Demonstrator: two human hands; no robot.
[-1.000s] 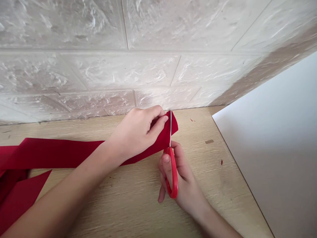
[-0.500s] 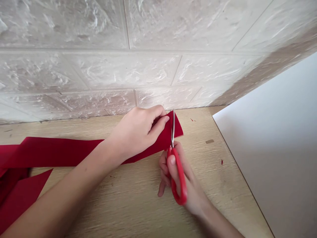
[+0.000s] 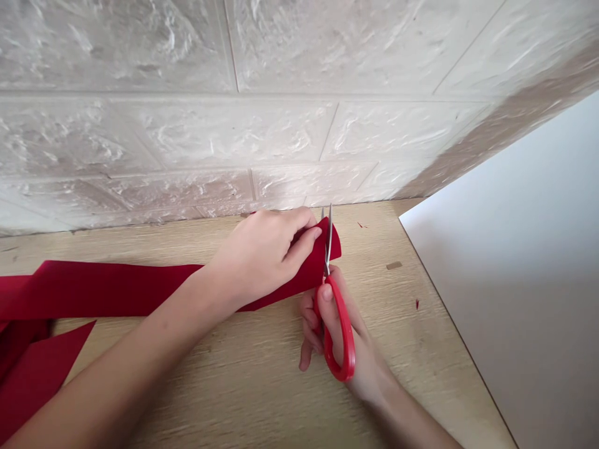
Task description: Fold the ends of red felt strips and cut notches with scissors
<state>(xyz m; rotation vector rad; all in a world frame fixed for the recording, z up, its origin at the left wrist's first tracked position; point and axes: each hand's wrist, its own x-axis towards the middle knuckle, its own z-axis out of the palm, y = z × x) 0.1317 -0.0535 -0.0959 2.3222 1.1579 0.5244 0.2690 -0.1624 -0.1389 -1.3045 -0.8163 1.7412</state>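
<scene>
A wide dark red ribbon (image 3: 121,290) stretches from the left edge toward the middle of the wooden table. My left hand (image 3: 264,252) is closed on it near its right end, pinching the upper edge between thumb and fingers. In my right hand (image 3: 344,337) is a pair of red-handled scissors (image 3: 347,343), thumb and fingers in the handles. Their blades point up toward the wall and stand slightly apart, across the ribbon just right of my left fingertips. The ribbon's end flap sticks out beyond the blades.
More red ribbon (image 3: 44,368) lies at the left edge, one piece with a slanted end. A white panel (image 3: 524,262) stands at the right. Behind the table (image 3: 262,374) rises a pale brick-patterned wall (image 3: 281,131). Small red scraps (image 3: 417,304) lie on the right side.
The scissor blades have parted slightly, their tips now separate. The ribbon's end has shifted slightly down and left. Both hands keep their hold.
</scene>
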